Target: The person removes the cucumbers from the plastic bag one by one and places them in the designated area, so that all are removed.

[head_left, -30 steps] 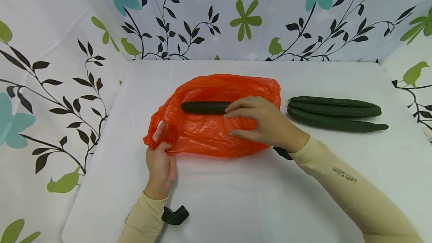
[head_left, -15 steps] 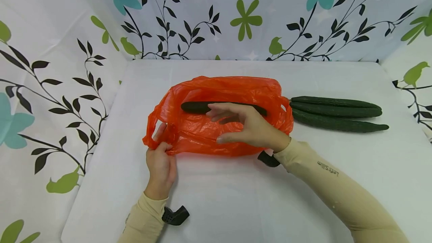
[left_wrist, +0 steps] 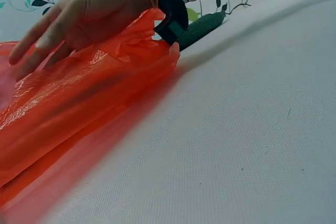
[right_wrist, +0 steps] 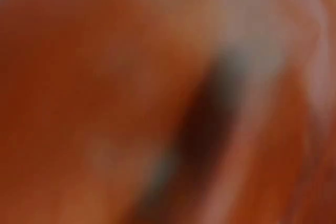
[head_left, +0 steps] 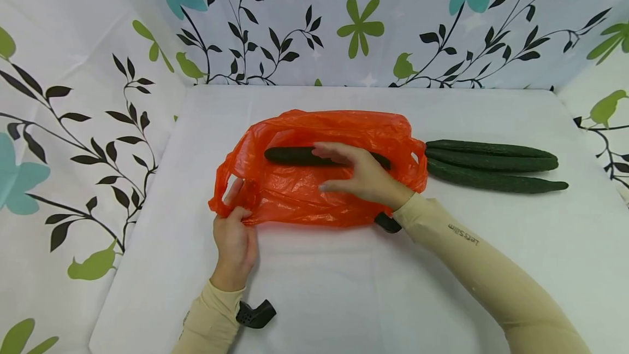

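A red plastic bag (head_left: pixel 295 201) lies on the white table with its mouth spread. Inside it rests a dark green cucumber (head_left: pixel 290 155), partly covered by my right hand (head_left: pixel 361 171). That hand hovers over the cucumber with thumb and fingers apart, holding nothing. My left hand (head_left: pixel 235 242) grips the bag's near left corner by the handle, some fingers showing through the handle hole. The left wrist view has the right hand (left_wrist: pixel 84 22) above the bag (left_wrist: pixel 79 108), fingers extended. The right wrist view is a blur of red with a dark cucumber shape (right_wrist: pixel 205 119).
Several cucumbers (head_left: pixel 491 164) lie side by side just right of the bag, their left ends at its right handle. A patterned cloth (head_left: pixel 295 26) hangs behind and beside the table (head_left: pixel 319 299). Black wrist devices (head_left: pixel 255 314) sit on both sleeves.
My right hand has moved left and off the cucumber's right end, uncovering it. The bag's right handle has spread outward to the other cucumbers. The left hand stays put.
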Demonstrator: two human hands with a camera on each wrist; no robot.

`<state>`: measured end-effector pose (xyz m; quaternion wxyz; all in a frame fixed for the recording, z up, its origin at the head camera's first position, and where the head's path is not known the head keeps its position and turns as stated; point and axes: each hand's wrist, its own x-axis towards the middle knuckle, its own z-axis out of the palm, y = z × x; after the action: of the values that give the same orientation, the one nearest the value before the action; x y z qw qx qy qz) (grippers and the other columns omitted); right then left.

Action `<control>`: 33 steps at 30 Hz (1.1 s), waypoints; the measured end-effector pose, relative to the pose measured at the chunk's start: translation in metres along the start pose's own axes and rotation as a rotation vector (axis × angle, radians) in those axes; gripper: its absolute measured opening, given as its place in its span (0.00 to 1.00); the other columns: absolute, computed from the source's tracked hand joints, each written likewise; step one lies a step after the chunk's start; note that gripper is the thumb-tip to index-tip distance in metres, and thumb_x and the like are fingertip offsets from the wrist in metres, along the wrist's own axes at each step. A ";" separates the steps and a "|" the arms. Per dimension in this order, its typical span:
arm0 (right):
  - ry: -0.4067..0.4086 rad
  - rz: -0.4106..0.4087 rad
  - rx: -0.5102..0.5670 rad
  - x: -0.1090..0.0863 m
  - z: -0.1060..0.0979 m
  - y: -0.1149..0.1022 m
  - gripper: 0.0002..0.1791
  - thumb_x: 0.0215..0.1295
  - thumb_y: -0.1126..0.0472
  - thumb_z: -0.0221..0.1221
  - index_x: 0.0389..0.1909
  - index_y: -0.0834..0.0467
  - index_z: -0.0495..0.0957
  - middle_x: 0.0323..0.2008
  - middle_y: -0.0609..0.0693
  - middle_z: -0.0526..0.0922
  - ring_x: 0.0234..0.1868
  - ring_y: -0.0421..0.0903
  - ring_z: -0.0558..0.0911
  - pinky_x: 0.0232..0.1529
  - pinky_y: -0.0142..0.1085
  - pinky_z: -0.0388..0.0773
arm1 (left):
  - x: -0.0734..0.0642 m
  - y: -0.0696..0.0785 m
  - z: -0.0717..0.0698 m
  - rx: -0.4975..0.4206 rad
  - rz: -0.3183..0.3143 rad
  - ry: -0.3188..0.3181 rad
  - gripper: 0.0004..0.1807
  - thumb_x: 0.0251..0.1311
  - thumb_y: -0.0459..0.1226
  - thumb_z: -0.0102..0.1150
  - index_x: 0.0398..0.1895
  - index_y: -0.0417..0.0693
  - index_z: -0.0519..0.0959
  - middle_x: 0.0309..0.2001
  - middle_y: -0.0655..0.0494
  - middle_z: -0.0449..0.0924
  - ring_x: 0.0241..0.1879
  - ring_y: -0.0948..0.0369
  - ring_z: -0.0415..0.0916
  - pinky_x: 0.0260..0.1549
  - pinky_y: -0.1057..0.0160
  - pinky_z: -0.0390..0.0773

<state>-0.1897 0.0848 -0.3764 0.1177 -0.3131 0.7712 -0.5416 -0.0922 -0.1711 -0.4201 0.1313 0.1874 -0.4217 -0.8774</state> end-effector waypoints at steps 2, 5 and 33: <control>0.022 0.036 -0.065 0.002 -0.002 0.005 0.42 0.56 0.57 0.75 0.73 0.50 0.69 0.67 0.44 0.74 0.68 0.40 0.70 0.70 0.45 0.65 | 0.001 0.000 0.000 0.001 0.005 -0.009 0.35 0.63 0.18 0.31 0.75 0.39 0.56 0.71 0.54 0.65 0.71 0.55 0.60 0.67 0.63 0.66; 0.051 0.080 -0.132 0.003 -0.005 0.009 0.42 0.55 0.56 0.75 0.71 0.53 0.70 0.67 0.44 0.74 0.68 0.42 0.69 0.70 0.49 0.65 | 0.001 -0.001 0.000 -0.001 0.011 -0.011 0.35 0.62 0.18 0.31 0.75 0.38 0.57 0.71 0.53 0.66 0.70 0.55 0.60 0.67 0.63 0.66; 0.095 0.319 -0.452 0.003 -0.020 0.040 0.39 0.59 0.51 0.72 0.72 0.54 0.70 0.64 0.49 0.76 0.63 0.49 0.73 0.68 0.49 0.68 | -0.001 -0.003 0.005 0.021 0.019 -0.025 0.33 0.64 0.19 0.32 0.74 0.40 0.61 0.71 0.52 0.62 0.70 0.55 0.60 0.66 0.63 0.68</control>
<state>-0.2165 0.1062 -0.4043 0.0927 -0.1803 0.9166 -0.3446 -0.0942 -0.1655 -0.4191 0.1322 0.1739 -0.4344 -0.8738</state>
